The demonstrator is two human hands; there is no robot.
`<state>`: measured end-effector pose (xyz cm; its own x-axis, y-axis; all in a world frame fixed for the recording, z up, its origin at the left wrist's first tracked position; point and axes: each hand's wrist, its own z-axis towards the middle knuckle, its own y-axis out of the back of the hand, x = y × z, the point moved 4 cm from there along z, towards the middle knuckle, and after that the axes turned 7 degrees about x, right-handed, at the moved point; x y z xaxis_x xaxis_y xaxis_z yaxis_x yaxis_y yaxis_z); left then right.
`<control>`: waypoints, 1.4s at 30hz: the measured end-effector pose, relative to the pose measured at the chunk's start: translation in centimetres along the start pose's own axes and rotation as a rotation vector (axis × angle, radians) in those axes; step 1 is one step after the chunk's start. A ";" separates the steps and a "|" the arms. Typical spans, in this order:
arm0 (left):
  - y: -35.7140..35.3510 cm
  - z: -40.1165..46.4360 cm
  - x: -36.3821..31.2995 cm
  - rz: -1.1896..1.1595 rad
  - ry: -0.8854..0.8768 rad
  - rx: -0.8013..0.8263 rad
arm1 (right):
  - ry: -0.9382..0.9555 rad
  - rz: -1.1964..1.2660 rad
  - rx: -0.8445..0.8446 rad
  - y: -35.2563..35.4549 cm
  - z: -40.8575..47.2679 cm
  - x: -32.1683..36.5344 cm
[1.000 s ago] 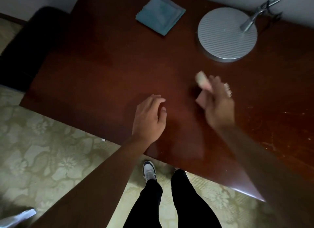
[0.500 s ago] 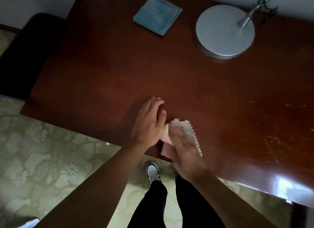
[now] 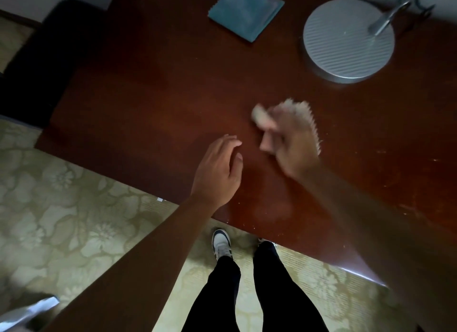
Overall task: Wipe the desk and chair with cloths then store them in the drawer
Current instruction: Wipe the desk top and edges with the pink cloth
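Dark reddish-brown wood fills most of the view: the desk (image 3: 153, 89) runs from a pale wall at the top down to its near edge, with patterned green-beige carpet (image 3: 61, 220) beneath. On the desk's middle, toward the near edge, the right hand (image 3: 289, 143) is blurred and presses a pale pink cloth (image 3: 300, 111) against the wood, fingers curled over it; the cloth's zigzag-cut border sticks out past the fingers on the far and right sides. Just beside it, to the left, the left hand (image 3: 217, 171) rests on the desk with fingers relaxed and loosely spread, holding nothing, its wrist crossing the near edge. A folded blue cloth (image 3: 246, 10) lies flat near the far edge, well apart from both hands. Toward the far right corner stands the round ribbed grey lamp base (image 3: 346, 42), its metal arm rising out of view. At the desk's left end sits a black chair (image 3: 42, 59), in shadow. Below the near edge show black trousers and a white shoe (image 3: 221, 245).
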<state>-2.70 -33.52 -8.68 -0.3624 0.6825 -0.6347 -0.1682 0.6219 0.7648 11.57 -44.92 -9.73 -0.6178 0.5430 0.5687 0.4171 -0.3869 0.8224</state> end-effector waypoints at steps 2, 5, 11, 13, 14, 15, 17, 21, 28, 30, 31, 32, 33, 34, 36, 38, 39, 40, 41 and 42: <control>0.2 -0.1 0.1 -0.004 0.024 -0.039 | 0.054 0.128 0.132 -2.3 -5.9 2.9; -0.1 -0.3 0.2 0.024 0.041 -0.047 | 0.201 0.137 0.246 -3.5 -11.9 5.3; -1.2 -0.7 -0.6 0.009 0.114 -0.084 | -0.096 0.065 -0.001 3.1 -0.3 -3.5; -1.9 -0.6 -1.2 0.031 0.143 -0.086 | -0.106 -0.064 -0.013 3.3 0.1 -4.3; -2.3 -0.4 -1.8 0.051 0.147 -0.087 | -0.063 -0.096 0.004 2.7 -1.4 -3.7; -2.7 -0.1 -2.4 0.068 0.148 -0.083 | -0.022 -0.087 0.036 1.9 -3.6 -2.9; -3.7 0.8 -3.7 0.077 0.146 -0.059 | 0.033 -0.039 0.106 0.7 -7.9 -2.1; -5.0 2.5 -5.1 0.077 0.121 -0.020 | 0.061 0.001 0.161 1.6 -6.4 -3.6; -5.5 2.9 -5.3 0.089 0.116 -0.012 | 0.009 0.023 0.090 3.2 -3.7 -4.1; -5.5 3.0 -5.2 0.078 0.109 -0.039 | 0.043 0.043 0.101 2.7 -7.0 -3.9; -5.5 3.0 -5.2 0.081 0.106 -0.053 | 0.061 0.050 0.098 2.5 -7.6 -4.1; -5.5 3.0 -5.3 0.086 0.102 -0.065 | 0.076 0.048 0.098 2.3 -7.4 -4.4; -5.6 3.0 -5.4 0.086 0.098 -0.074 | 0.087 0.034 0.099 2.2 -6.7 -4.5; -5.7 3.1 -5.4 0.078 0.098 -0.089 | 0.096 0.023 0.109 2.2 -5.8 -4.5; -5.8 3.1 -5.3 0.065 0.104 -0.134 | 0.118 0.018 0.130 2.3 -3.2 -4.0; -6.0 3.1 -5.3 0.059 0.116 -0.157 | 0.097 0.043 0.152 2.2 -0.8 -3.5; -6.0 3.1 -5.3 0.052 0.123 -0.160 | 0.078 0.074 0.145 2.2 -0.2 -3.4; -6.0 3.1 -5.3 0.043 0.127 -0.157 | 0.063 0.100 0.131 2.3 -0.3 -3.3; -6.1 3.1 -5.3 0.038 0.128 -0.147 | 0.061 0.110 0.116 2.4 -1.2 -3.4; -6.1 3.0 -5.2 0.042 0.129 -0.138 | 0.074 0.102 0.106 2.5 -2.5 -3.6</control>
<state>3.00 -39.71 -10.34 -0.4847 0.6466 -0.5890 -0.2711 0.5292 0.8040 13.18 -49.68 -9.72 -0.6145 0.4464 0.6504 0.5461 -0.3543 0.7591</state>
